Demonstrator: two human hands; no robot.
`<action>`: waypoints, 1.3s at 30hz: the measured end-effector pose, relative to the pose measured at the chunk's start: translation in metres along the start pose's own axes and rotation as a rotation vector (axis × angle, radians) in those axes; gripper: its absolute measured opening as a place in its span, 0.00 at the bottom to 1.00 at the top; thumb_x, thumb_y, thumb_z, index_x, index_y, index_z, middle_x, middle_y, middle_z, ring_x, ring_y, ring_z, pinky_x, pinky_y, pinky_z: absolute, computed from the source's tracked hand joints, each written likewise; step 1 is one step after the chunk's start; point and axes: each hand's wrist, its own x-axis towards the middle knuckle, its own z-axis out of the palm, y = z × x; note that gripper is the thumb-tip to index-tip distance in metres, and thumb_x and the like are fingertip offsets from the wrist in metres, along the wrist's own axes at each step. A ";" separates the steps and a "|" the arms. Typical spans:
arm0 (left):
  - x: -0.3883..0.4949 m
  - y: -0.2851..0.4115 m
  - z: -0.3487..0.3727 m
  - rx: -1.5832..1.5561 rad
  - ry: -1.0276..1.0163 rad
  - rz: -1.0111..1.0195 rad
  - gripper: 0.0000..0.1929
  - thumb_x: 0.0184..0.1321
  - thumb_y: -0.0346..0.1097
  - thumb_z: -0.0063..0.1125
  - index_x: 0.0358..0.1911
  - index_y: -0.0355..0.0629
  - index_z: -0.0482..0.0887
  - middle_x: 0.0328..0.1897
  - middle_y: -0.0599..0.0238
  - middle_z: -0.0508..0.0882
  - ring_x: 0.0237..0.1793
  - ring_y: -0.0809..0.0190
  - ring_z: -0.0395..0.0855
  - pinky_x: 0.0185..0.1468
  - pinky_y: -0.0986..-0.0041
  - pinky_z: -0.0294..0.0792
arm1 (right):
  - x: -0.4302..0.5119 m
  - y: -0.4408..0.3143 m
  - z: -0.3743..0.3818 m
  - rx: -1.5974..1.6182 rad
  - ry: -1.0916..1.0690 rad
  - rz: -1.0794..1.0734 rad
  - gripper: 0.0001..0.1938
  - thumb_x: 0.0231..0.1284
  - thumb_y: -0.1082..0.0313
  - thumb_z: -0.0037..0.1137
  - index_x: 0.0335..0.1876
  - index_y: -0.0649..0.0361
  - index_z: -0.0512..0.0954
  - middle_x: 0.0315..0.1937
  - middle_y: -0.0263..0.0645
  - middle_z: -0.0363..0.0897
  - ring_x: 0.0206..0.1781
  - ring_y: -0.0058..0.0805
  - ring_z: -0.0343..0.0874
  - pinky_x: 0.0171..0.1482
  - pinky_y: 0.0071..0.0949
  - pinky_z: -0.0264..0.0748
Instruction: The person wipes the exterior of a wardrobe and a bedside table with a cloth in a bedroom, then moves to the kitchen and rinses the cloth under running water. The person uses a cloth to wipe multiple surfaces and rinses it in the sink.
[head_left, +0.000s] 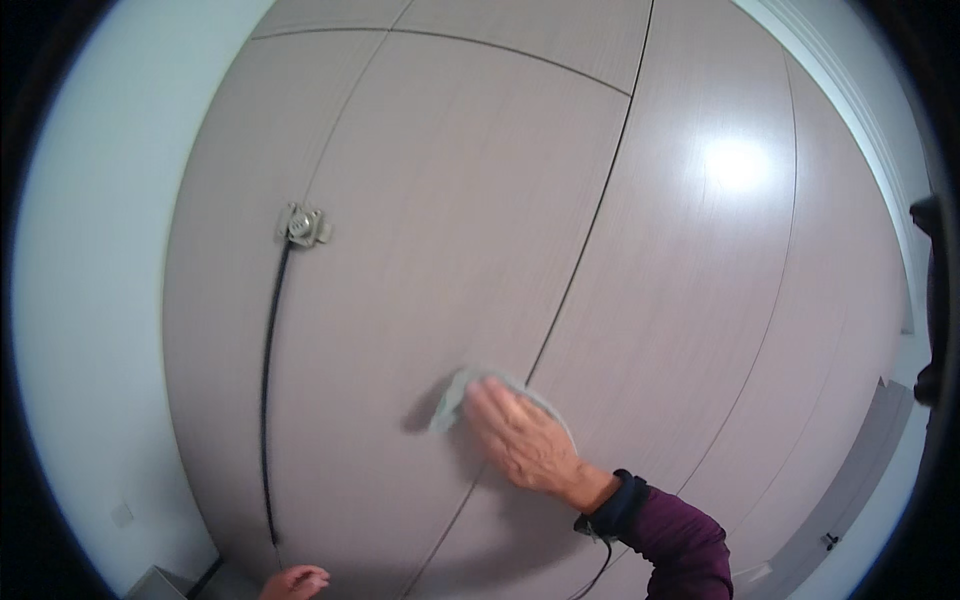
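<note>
My right hand (517, 439) presses a pale grey-green cloth (450, 405) flat against a wood-grain cabinet door (465, 225). The cloth covers part of the dark seam between two door panels and sticks out past my fingertips. Some blur shows on the fingers and the cloth. Low at the picture's bottom edge, my left hand (296, 581) is partly in view with its fingers curled. Nothing can be seen in it, though most of that hand is cut off.
A metal latch (302, 225) is fixed on the door at left, above a long black handle strip (266, 390). A white wall (97, 300) bearing a socket plate (121, 514) borders the cabinet. At far right stands a grey door (840, 480) with a dark handle (829, 540).
</note>
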 end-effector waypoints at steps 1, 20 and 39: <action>0.003 0.000 -0.011 0.013 -0.054 0.003 0.16 0.78 0.39 0.53 0.58 0.36 0.82 0.53 0.60 0.89 0.55 0.61 0.86 0.57 0.71 0.75 | 0.005 -0.006 0.003 -0.042 -0.077 -0.040 0.29 0.70 0.64 0.51 0.75 0.66 0.68 0.81 0.49 0.58 0.84 0.51 0.52 0.82 0.44 0.57; -0.037 -0.031 -0.174 -0.212 -0.143 -0.332 0.30 0.74 0.61 0.56 0.68 0.46 0.80 0.65 0.60 0.83 0.64 0.58 0.81 0.65 0.57 0.74 | 0.165 0.168 -0.068 -0.524 0.396 0.565 0.29 0.77 0.62 0.51 0.80 0.55 0.63 0.83 0.43 0.54 0.86 0.46 0.48 0.84 0.46 0.51; -0.052 -0.052 -0.197 -0.356 -0.067 -0.479 0.38 0.74 0.62 0.55 0.77 0.43 0.68 0.75 0.54 0.74 0.74 0.50 0.73 0.75 0.55 0.65 | 0.136 -0.071 0.066 0.132 -0.051 0.019 0.28 0.69 0.71 0.51 0.76 0.56 0.70 0.81 0.42 0.58 0.81 0.45 0.59 0.77 0.42 0.69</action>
